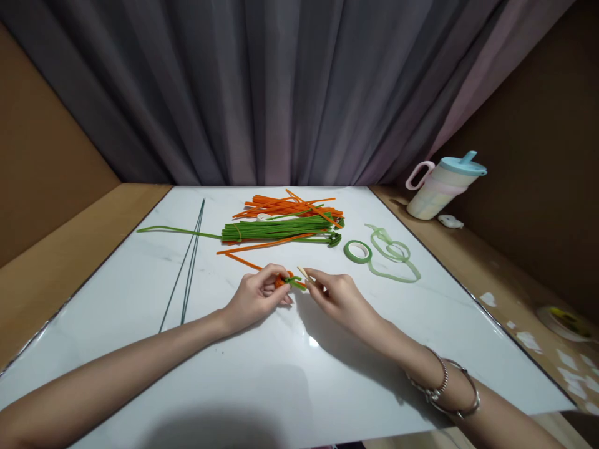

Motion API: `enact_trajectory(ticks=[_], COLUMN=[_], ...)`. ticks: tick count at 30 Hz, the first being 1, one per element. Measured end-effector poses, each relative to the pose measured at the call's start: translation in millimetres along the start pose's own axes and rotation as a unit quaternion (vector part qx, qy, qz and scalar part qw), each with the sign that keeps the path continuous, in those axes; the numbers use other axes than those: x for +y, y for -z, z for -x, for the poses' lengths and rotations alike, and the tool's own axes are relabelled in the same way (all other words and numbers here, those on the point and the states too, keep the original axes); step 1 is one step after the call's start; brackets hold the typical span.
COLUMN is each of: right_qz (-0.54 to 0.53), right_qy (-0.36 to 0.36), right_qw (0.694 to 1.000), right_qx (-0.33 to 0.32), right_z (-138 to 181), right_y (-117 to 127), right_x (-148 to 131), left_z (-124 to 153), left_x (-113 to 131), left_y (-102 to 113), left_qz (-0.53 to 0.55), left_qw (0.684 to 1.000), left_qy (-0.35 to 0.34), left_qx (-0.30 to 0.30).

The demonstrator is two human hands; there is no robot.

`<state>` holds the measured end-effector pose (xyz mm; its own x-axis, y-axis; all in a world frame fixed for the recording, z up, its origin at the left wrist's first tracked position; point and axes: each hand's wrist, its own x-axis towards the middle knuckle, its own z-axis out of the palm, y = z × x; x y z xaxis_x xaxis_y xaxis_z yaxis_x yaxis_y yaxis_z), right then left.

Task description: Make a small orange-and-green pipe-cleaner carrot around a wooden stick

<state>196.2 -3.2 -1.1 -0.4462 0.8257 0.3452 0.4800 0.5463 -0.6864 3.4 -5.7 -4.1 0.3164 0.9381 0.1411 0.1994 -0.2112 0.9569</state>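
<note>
In the middle of the white board (140,349), my left hand (255,298) pinched a little orange fuzzy bundle (282,280) with a green fuzzy wire (296,282) wound on it. My right hand (337,298) was closed on a thin wooden stick (303,273) that met the bundle at its 3 o'clock side. Both hands were pinched narrow, thumb against fingers.

I think the bundle was very light and soft on the outside, with bendy wire inside. It would squash if squeezed hard, so the fat orange part was the best place to hold it. It looked small and round, bright orange with a green twist.

At 12 o'clock from my hands lay a heap of orange fuzzy wires (285,204) and green fuzzy wires (276,231). A green tape roll (357,251) sat at 2 o'clock, and a cup with a blue lid (444,186) farther that way. Thin dark wires (189,268) lay at 9 o'clock.
</note>
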Motion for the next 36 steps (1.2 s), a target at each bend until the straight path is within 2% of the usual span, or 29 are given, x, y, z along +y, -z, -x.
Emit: enact_trajectory(ticks=[3, 7, 9, 13, 18, 28, 33, 36], right_qz=[0.026, 0.041, 0.035, 0.037, 0.023, 0.118, 0.157, 0.143], right_qy=[-0.019, -0.061, -0.064, -0.055, 0.002, -0.028, -0.015, -0.008], right_qw=[0.999, 0.99, 0.986, 0.988, 0.991, 0.984, 0.974, 0.979], right_qx=[-0.014, -0.117, -0.147, -0.137, -0.134, -0.129, -0.159, -0.149], right_z=[0.7, 3.0, 3.8, 3.5, 1.7, 8.0, 9.6, 9.3], right_y=[7.1, 14.0, 14.7, 12.7, 9.1, -2.1, -0.2, -2.4], right_x=[-0.1, -0.2, -0.5, -1.7, -2.9, -2.3, -12.0, -11.6], left_z=[0.5, 0.1, -0.5, -0.5, 2.3, 1.5, 1.6, 1.8], left_x=[-0.4, -0.2, -0.4, -3.1, -9.9, -10.9, -9.4, -8.8], left_y=[0.3, 0.5, 0.4, 0.6, 2.2, 2.6, 2.8, 2.6], left_qz=[0.012, 0.021, 0.016, 0.002, -0.047, -0.073, -0.111, -0.132], left_qw=[1.0, 1.0, 1.0, 1.0, 0.998, 0.996, 0.991, 0.986], left_qy=[0.006, 0.011, 0.009, 0.003, -0.029, -0.04, -0.07, -0.103], left_qx=[-0.001, 0.001, 0.005, 0.006, -0.012, -0.011, -0.017, -0.015])
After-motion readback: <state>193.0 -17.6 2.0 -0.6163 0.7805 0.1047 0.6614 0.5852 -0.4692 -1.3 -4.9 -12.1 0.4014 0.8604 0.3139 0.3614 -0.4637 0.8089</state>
